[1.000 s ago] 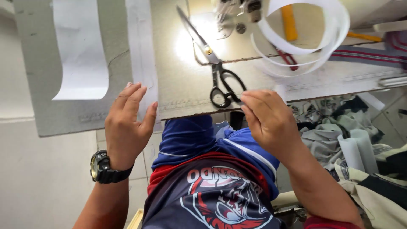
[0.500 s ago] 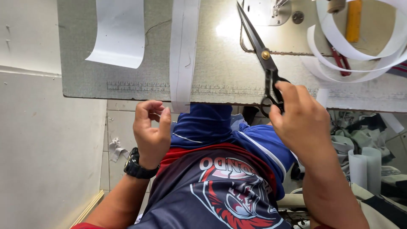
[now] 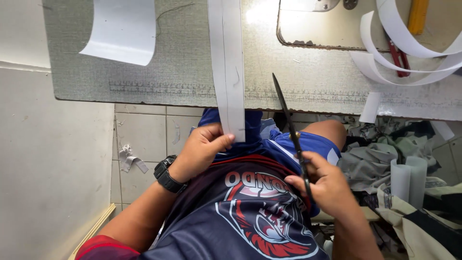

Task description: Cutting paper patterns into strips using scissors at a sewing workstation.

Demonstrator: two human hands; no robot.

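Note:
My left hand, with a black watch on its wrist, pinches the lower end of a long white fabric strip that hangs over the front edge of the grey sewing table. My right hand grips the handles of black scissors above my lap. The blades are closed and point up towards the table edge, just right of the strip and apart from it.
A white sheet lies at the table's left. Loops of white tape and a small red tool lie at the right. A pile of cloth and white rolls sits at my right. Scraps lie on the tiled floor.
My right hand has lifted the scissors off the table and brought them down to my lap. My left hand has taken hold of the strip's end.

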